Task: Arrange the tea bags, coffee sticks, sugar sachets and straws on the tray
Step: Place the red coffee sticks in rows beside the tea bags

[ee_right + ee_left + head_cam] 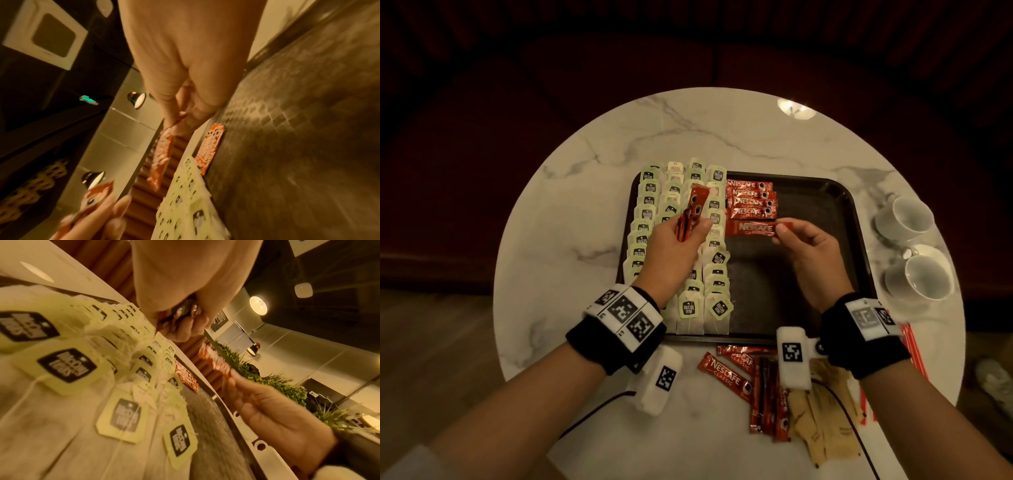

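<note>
A dark tray sits on the round marble table. Rows of tea bags with pale green tags fill its left side. Several red coffee sticks lie stacked at the tray's top middle. My left hand grips a small bundle of coffee sticks above the tea bags. My right hand pinches one coffee stick by its right end, just below the stack. In the right wrist view the pinched stick hangs above the tray floor.
More coffee sticks and brown sugar sachets lie on the table in front of the tray. Red-wrapped straws lie at the right, partly hidden by my wrist. Two white cups stand right of the tray.
</note>
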`<state>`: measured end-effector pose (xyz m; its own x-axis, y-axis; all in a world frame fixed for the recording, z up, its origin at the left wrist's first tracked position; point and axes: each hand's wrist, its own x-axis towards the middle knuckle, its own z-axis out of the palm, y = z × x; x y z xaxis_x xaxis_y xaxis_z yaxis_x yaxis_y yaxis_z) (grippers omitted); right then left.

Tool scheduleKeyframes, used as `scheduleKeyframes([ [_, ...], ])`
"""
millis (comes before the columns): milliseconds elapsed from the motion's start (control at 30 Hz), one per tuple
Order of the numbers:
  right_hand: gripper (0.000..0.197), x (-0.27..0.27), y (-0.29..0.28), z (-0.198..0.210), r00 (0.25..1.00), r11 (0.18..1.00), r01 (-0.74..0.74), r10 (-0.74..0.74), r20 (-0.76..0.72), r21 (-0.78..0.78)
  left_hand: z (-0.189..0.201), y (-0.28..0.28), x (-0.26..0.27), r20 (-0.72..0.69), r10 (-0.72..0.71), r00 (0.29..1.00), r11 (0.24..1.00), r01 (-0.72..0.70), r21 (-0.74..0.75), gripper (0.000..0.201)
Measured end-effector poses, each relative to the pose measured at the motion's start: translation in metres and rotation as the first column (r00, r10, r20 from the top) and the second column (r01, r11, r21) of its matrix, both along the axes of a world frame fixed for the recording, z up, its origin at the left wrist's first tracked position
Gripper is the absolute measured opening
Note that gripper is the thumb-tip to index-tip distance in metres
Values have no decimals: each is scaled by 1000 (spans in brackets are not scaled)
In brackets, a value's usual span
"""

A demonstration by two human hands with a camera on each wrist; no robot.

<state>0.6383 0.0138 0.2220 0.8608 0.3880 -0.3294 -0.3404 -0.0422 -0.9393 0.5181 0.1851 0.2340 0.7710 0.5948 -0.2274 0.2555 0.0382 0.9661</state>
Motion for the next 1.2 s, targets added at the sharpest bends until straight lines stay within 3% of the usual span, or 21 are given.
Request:
scheduleKeyframes([
  [133,16,32,0,-20,994,981,109,-107,23,-161,2,4,-3,-18,-19,1000,999,18,-48,25],
  [367,14,49,20,-45,997,946,75,-62,50,-317,-6,10,-9,-52,-1,999,993,-5,-116,31],
  [567,20,52,30,-54,980,805,120,-2,199,-581,-11,13,-15,-58,-22,998,991,14,-133,35],
  [867,41,60,34,-49,960,781,143,41,279,-608,-12,14,-19,-77,-18,997,985,5,-174,40],
  [1200,36,65,42,-44,975,805,69,71,211,-590,-11,13,-20,-91,-17,996,986,2,-167,41],
])
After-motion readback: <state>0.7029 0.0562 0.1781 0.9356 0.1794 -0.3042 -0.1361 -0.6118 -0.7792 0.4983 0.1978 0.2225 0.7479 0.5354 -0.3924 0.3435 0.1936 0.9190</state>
